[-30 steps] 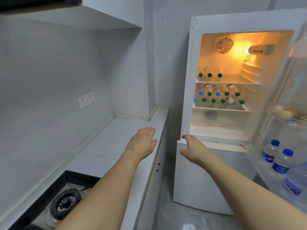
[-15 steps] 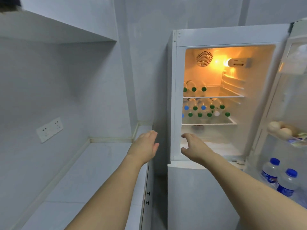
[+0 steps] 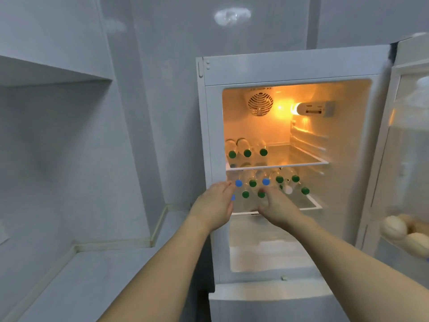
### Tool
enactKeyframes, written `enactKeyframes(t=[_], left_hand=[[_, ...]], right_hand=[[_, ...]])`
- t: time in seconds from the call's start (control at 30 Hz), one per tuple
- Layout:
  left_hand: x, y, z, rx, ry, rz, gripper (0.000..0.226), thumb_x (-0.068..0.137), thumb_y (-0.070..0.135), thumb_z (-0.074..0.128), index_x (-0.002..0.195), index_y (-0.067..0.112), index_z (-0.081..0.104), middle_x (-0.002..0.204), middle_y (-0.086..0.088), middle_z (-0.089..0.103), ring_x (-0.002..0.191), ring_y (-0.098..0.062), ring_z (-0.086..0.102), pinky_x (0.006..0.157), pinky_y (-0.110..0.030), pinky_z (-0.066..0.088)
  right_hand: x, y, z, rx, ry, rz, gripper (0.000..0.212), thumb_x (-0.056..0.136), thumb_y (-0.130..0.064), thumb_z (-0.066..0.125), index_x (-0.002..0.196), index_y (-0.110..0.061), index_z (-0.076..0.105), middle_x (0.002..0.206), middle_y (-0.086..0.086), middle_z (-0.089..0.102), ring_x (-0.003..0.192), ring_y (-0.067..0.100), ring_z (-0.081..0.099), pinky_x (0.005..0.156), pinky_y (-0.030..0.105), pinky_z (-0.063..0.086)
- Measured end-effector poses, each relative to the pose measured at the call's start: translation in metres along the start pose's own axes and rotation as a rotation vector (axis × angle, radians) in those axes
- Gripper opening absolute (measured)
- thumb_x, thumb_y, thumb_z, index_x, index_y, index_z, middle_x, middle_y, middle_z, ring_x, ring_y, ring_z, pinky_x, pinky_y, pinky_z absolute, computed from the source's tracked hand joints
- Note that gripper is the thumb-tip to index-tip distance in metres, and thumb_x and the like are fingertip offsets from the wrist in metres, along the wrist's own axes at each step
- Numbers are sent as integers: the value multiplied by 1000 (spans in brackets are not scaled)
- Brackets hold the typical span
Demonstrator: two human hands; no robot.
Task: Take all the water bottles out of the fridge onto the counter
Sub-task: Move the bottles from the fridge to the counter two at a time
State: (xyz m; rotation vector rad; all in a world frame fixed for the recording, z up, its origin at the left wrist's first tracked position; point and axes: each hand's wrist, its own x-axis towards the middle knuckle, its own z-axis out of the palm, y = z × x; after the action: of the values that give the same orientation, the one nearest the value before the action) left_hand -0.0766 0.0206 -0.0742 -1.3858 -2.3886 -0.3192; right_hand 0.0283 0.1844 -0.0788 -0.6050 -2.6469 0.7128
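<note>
1. Right now both hands reach into the open fridge (image 3: 294,70) at the level of its lower glass shelf (image 3: 312,206).
2. The left hand (image 3: 214,205) is at the left front edge of that shelf, back of the hand up, its fingers (image 3: 224,185) straight and close together, holding nothing; the tips lie just beside a blue-capped bottle (image 3: 238,183).
3. The right hand (image 3: 277,206) is at the middle of the same shelf, among the caps of the lying bottles; its fingertips are hidden behind the hand and blurred, so I cannot tell whether they are apart or clamped on a bottle.
4. The water bottles lie on their sides, caps toward the camera: three green-capped ones on the upper shelf (image 3: 301,162), left side (first at (image 3: 232,154)), and a stacked pile on the lower shelf with green, blue and one white cap (image 3: 288,189).
5. The fridge door (image 3: 404,140) stands open at the right, with pale eggs (image 3: 394,227) in a door rack.
6. The table (image 3: 97,275), grey-white, runs along the wall to the left of the fridge.
7. A lamp (image 3: 282,108) glows orange inside, beside a round vent (image 3: 260,104).
</note>
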Motion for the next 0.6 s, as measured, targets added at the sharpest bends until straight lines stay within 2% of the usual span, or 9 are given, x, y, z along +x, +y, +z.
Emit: enactKeyframes(t=[0.13, 0.27, 0.37, 0.5, 0.6], left_hand=[[78, 1, 20, 86, 73, 62, 42, 102, 22, 43, 142, 12, 46, 145, -7, 47, 129, -23, 47, 103, -34, 44], [152, 5, 41, 74, 112, 44, 44, 100, 24, 47, 143, 14, 45, 148, -4, 44, 133, -20, 42, 104, -33, 43], [200, 5, 56, 66, 122, -24, 37, 100, 23, 46, 136, 12, 50, 141, -4, 50, 128, -21, 46, 103, -33, 42], [250, -3, 74, 101, 97, -144, 32, 100, 24, 44, 131, 15, 47, 128, -4, 55, 108, -22, 57, 72, -29, 42], [277, -12, 86, 99, 42, -254, 34, 102, 27, 42, 134, 17, 42, 120, -4, 60, 93, -21, 61, 61, -28, 37]], right_hand=[[68, 27, -21, 44, 94, -5, 44, 91, -18, 55, 134, -19, 48, 131, 5, 57, 114, 25, 57, 91, 37, 47], [136, 57, -42, 26, 150, 30, 47, 93, -26, 57, 138, -20, 45, 138, 4, 50, 112, 24, 57, 88, 37, 50], [181, 74, -49, 6, 152, 33, 50, 93, -27, 57, 140, -17, 43, 142, 5, 48, 120, 25, 53, 96, 38, 47], [232, 87, -45, -24, 160, 7, 50, 93, -31, 56, 139, -17, 43, 138, 5, 51, 120, 24, 54, 97, 38, 47], [265, 91, -36, -8, 141, 17, 34, 93, -33, 55, 124, -20, 51, 124, 3, 59, 101, 19, 57, 83, 33, 48]])
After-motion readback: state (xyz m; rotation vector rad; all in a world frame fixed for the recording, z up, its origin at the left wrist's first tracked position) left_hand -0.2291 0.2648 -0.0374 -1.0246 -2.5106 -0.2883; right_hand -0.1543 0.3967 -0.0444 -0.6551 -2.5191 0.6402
